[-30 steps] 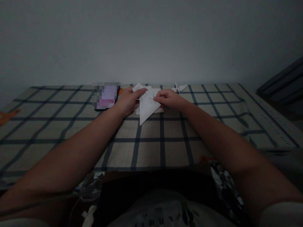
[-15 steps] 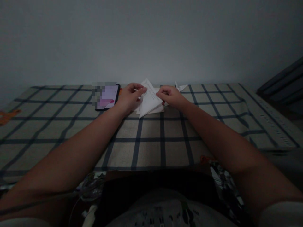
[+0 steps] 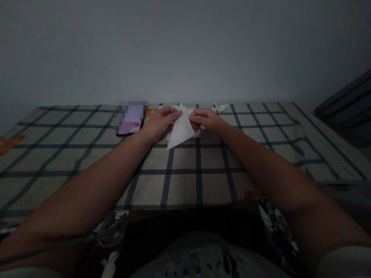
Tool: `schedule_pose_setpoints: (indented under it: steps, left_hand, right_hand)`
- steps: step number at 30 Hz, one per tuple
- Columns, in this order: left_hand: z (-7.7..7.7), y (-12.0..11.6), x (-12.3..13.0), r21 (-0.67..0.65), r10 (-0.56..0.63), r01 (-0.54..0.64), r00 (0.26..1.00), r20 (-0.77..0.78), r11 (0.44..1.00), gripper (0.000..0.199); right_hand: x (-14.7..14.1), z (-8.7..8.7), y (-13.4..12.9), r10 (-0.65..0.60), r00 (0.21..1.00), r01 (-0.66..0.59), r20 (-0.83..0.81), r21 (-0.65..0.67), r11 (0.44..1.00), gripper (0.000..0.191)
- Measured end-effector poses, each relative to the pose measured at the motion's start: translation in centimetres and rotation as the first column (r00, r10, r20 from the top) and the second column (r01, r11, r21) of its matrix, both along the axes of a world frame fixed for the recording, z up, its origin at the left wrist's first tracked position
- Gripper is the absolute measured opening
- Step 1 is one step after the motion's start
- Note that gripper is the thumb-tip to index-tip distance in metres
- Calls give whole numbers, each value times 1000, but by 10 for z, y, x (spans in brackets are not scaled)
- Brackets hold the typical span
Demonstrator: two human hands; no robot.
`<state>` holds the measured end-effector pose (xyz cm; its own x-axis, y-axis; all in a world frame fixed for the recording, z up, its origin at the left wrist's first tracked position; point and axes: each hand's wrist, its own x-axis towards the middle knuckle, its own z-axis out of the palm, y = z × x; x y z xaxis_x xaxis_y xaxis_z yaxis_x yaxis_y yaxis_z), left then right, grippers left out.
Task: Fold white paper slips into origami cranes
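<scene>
Between my two hands is a folded sheet of printed paper (image 3: 180, 133), its pointed corner hanging toward me. My left hand (image 3: 162, 120) pinches its upper left edge between thumb and fingers. At the right edge, my right hand (image 3: 207, 119) has its fingers curled onto the same paper, partly hiding them. More white paper (image 3: 171, 108) lies flat on the cloth beneath and behind it. Just beyond my right hand sits a small folded paper shape (image 3: 221, 107) with pointed ends.
A phone (image 3: 131, 119) with a lit, partly blurred screen lies left of my left hand. The table has a checked cloth (image 3: 182, 185) and meets a plain wall (image 3: 185, 50). Orange printed figures show at the far left (image 3: 11, 143). A clear plastic bundle (image 3: 111, 229) sits below the table edge.
The folded paper has turned and narrowed, its lower point moving slightly toward me and left. My right hand has curled in further at its edge, and more of the paper behind shows.
</scene>
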<state>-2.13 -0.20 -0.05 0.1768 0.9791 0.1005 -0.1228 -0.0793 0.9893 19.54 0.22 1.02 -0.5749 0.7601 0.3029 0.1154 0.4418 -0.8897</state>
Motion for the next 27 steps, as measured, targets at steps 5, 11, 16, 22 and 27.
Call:
schedule_pose_setpoints:
  steps: [5, 11, 16, 22, 27]
  left_hand:
    - [-2, -1, 0, -69, -170, 174, 984, 61, 982, 37]
    - [2, -9, -1, -126, -269, 275, 961, 62, 953, 34]
    - [4, -11, -2, -131, -245, 246, 969, 23, 960, 29]
    - [5, -13, 1, -137, -224, 223, 975, 8, 965, 26]
    - [5, -13, 4, -88, -175, 179, 983, 47, 980, 25]
  right_hand:
    - [-2, -1, 5, -180, 980, 173, -82, -82, 981, 19]
    - [-1, 1, 2, -165, 980, 149, -112, -138, 979, 24]
    - [-1, -1, 4, -137, 988, 125, -70, -155, 980, 16]
    - [-2, 0, 5, -182, 971, 141, -156, -241, 960, 21]
    - [-7, 3, -2, -159, 977, 113, -142, -289, 951, 18]
